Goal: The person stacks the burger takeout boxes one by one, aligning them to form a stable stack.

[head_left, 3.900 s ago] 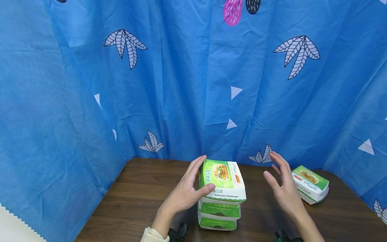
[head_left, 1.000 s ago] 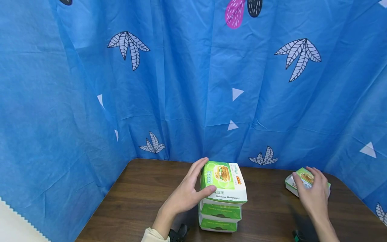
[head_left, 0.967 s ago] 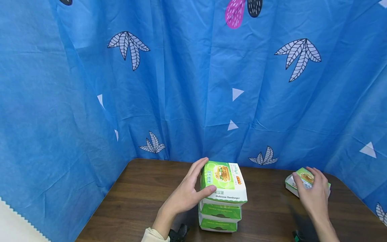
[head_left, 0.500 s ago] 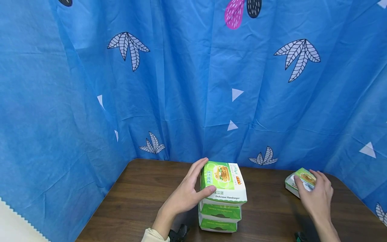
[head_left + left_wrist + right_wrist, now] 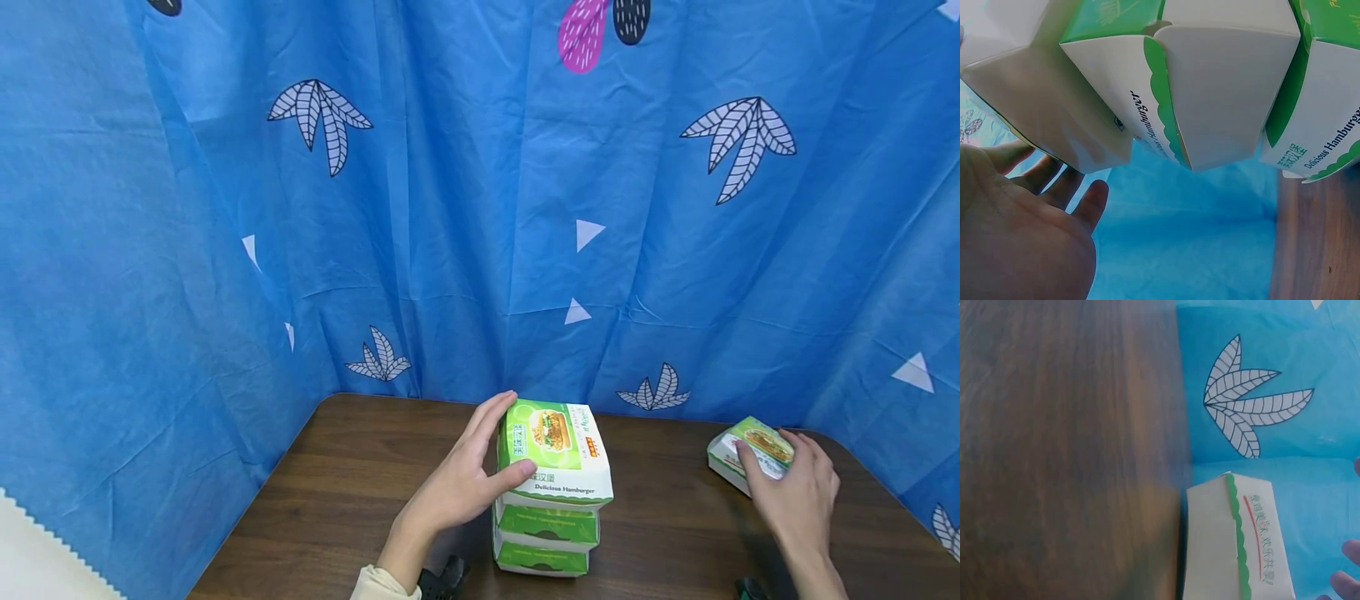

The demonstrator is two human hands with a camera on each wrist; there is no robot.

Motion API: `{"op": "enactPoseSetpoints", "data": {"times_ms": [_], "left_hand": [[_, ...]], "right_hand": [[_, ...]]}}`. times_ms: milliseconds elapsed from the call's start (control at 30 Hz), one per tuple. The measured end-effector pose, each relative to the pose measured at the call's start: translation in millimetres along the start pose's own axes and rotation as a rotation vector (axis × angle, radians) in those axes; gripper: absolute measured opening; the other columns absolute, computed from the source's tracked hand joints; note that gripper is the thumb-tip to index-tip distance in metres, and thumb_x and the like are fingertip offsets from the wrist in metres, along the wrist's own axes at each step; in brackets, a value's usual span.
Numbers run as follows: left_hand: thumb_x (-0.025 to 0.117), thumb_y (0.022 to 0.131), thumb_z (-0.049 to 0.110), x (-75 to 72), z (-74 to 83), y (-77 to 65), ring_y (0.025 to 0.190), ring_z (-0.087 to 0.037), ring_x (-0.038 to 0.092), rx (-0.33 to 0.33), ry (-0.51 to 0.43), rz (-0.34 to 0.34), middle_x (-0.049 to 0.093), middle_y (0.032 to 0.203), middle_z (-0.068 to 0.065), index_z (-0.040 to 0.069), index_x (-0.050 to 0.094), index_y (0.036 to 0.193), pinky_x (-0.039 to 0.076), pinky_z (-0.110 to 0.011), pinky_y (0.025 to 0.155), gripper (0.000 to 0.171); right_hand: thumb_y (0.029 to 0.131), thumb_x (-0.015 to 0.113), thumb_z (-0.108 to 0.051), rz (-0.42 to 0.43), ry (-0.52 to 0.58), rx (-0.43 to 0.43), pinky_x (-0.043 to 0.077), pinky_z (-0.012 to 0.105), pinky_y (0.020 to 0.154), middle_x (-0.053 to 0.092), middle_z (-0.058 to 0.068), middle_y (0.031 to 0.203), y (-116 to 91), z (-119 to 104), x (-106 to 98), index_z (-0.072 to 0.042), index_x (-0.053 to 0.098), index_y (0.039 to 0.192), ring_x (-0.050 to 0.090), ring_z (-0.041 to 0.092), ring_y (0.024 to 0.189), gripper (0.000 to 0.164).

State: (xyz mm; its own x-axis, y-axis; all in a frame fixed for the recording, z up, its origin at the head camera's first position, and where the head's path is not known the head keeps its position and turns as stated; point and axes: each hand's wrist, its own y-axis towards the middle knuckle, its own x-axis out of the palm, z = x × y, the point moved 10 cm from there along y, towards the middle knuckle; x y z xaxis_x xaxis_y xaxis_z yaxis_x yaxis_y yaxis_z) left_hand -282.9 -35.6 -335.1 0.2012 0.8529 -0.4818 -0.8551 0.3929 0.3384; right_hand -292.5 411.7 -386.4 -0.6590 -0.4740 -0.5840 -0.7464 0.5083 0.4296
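Three green and white hamburger boxes form a stack in the head view: a top box (image 5: 555, 487), a middle box (image 5: 551, 525) and a bottom box (image 5: 543, 558). My left hand (image 5: 461, 479) lies along the top box's left side, fingers extended and thumb at the near edge. In the left wrist view, fingertips are right at the rim of that top box (image 5: 1054, 106). Another hamburger box (image 5: 757, 446) lies at the far right of the table. Around its near right side is my right hand (image 5: 798, 492), thumb and fingers spread apart. In the right wrist view only fingertips (image 5: 1349, 584) show.
The brown wooden table (image 5: 360, 467) carries the boxes. A blue patterned curtain (image 5: 450, 208) hangs behind the table and along both sides. A pale scalloped edge (image 5: 45, 558) shows at the lower left.
My right hand went from beside the stack to the right-hand box, which now sits slightly turned. Over the last second it has drifted right and nearer, uncovering more of the lid. My left hand stays put.
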Motion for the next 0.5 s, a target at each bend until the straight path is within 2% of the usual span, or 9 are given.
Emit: {"op": "enactPoseSetpoints", "data": {"times_ms": [233,500], "left_hand": [[0.068,0.094,0.052,0.0,-0.2,0.0,0.152,-0.014,0.027,0.001,-0.003,-0.001,0.021,0.167,0.018,0.037,0.027,0.162,0.033,-0.057,0.119,0.081],[0.068,0.095,0.051,1.1,-0.7,0.5,0.15,-0.012,0.028,0.0,-0.02,-0.009,0.021,0.166,0.018,0.036,0.027,0.162,0.034,-0.055,0.119,0.08]], "right_hand": [[0.095,0.066,-0.04,-0.029,-0.049,0.053,0.018,0.065,0.114,0.028,0.032,0.159,2,12,3,0.007,0.038,0.152,0.021,0.054,0.144,0.079],[0.096,0.064,-0.046,-0.073,-0.075,0.095,0.01,0.065,0.119,0.02,0.037,0.159,2,25,9,0.011,0.032,0.152,0.011,0.053,0.149,0.086]]}}
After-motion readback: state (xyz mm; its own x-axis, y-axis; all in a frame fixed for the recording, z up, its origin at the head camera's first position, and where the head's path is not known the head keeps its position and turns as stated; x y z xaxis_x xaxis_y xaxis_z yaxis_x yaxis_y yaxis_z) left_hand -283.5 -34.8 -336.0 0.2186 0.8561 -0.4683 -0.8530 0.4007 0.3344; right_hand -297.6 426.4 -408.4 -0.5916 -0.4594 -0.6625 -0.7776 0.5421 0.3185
